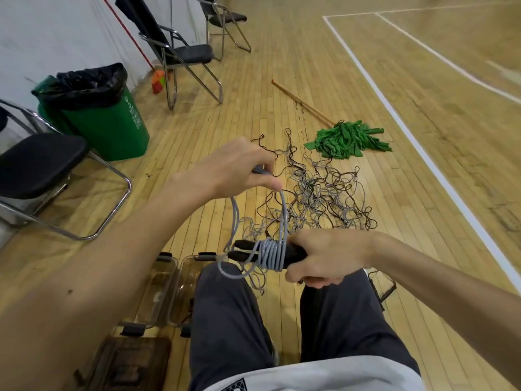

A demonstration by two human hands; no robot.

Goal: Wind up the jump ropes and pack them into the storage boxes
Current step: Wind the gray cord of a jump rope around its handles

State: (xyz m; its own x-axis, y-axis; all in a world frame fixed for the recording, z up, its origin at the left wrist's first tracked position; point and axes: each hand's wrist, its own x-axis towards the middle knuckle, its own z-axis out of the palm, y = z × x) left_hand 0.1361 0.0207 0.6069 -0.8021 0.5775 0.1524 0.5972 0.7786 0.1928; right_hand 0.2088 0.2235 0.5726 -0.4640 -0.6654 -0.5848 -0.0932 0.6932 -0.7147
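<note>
While the right grip (327,258) clasps the handles (244,246) over the knees and the left grip (236,167) pinches the rope (283,213) above, slack there could let the coils slide off short of the boxes (166,262)

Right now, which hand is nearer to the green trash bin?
Left. The left hand, pinching the gray rope, is right of the green bin; the right hand grips the black handles lower and farther right.
</note>
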